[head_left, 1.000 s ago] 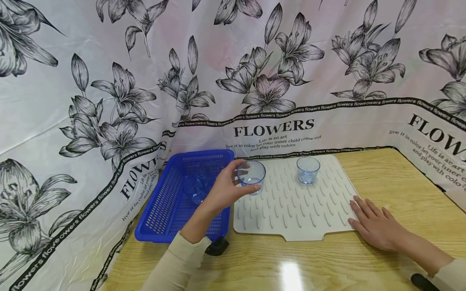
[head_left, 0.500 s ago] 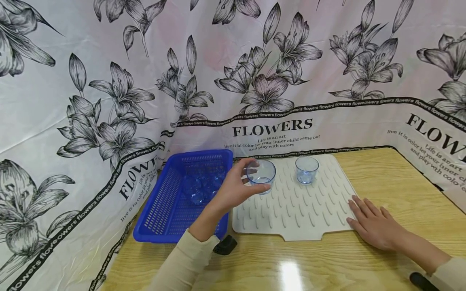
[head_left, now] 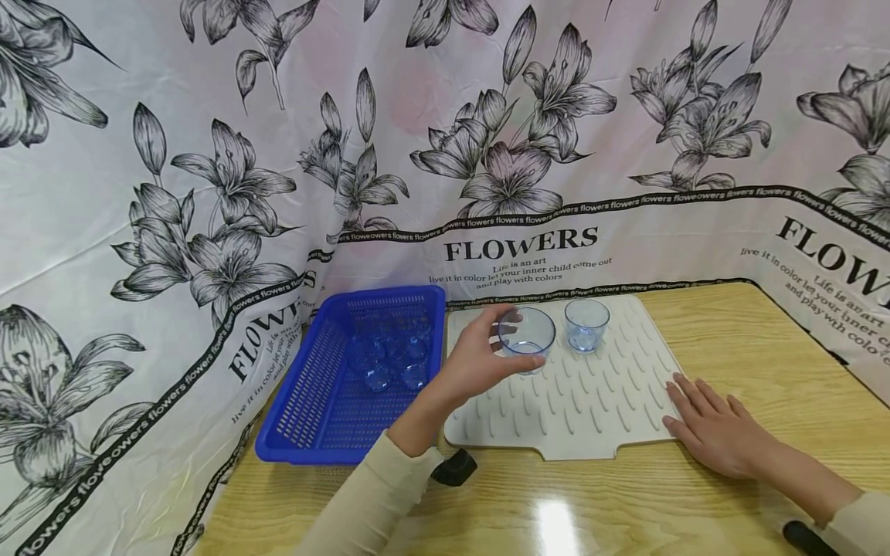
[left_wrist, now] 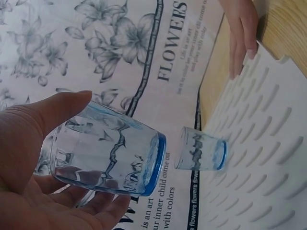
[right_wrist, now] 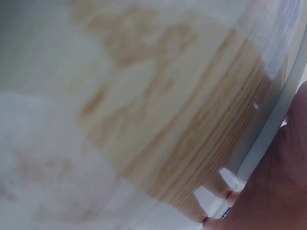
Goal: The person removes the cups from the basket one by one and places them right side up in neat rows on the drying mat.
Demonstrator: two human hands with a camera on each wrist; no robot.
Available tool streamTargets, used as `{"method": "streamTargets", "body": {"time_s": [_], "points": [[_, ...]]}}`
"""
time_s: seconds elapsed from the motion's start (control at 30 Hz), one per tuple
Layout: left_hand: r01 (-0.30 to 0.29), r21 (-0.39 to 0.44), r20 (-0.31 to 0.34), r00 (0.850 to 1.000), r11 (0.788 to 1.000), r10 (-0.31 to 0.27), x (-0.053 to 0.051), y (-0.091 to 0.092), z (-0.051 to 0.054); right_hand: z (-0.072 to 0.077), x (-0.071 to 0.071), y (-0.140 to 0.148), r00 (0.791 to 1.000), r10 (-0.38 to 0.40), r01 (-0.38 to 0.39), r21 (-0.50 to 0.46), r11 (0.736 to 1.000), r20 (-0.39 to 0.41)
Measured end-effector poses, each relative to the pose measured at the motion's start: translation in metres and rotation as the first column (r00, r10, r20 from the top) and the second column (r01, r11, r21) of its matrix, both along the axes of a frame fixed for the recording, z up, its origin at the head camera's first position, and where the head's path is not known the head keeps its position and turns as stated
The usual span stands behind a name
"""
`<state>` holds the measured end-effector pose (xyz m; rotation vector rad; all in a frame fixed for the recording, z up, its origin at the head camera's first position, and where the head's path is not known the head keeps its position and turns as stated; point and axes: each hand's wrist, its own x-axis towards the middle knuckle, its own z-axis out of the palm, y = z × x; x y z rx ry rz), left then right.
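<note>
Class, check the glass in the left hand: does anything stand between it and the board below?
Nothing visible stands between the held glass and the board; the other glass stands apart, off to the right.

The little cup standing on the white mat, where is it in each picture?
Head: the standing cup is right of and below centre, near the far edge of the white mat.
Left wrist: the standing cup is right of centre, its blue base pointing right.
Right wrist: not in it.
Shared landmark: the wooden table.
</note>
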<state>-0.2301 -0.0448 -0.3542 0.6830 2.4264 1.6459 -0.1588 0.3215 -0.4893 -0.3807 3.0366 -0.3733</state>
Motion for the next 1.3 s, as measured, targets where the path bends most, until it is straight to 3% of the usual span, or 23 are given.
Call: {"method": "streamTargets", "body": {"time_s": [0.5,1.3], "points": [[0.024,-0.005,0.032,0.999,1.0,-0.024,-0.003,0.026,-0.006,-0.005,-0.004,0.003,1.0,0.0,0.0,-0.022,1.0,0.012],[0.014,-0.028,0.018,1.0,1.0,-0.013,-0.011,0.062,-0.034,-0.008,-0.002,0.003,1.0,-0.002,0.003,-0.025,1.0,0.007]]}}
